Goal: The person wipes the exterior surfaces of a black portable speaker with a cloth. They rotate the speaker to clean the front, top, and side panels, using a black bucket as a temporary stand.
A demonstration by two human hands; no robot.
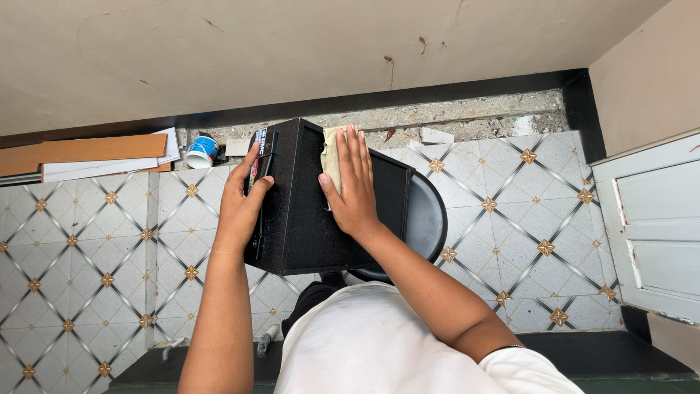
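Item: black box, rectangular, textured top, resting on a round black stool. All places below are given from the box.

Position: directly ahead of the person, just past the lap, between both forearms. Its long axis runs away from the body toward the wall, tilted slightly to the right. The stool shows only as a curved rim past the box's right edge.

Left hand: at the box's left edge, fingers curled over that edge, thumb lying on the top face. It grips the box's side, where a small panel with red and white markings sits. Hand mostly closed around the edge.

Right hand: flat on the box's top face, at the far middle, fingers straight and close together, pointing away from the body. It presses a beige cloth against the surface; the cloth shows past the fingers on the left and far side. The hand is open and holds nothing apart from the cloth pinned under the palm.

Nearer hand: both touch the box. The right lies on the top, the left on the side.

Surroundings: tiled floor below and on both sides of the box. A small white and blue tub lies beyond the box's far-left corner, near the wall. Flat boards lie further left of the tub. A pale door stands well to the right.
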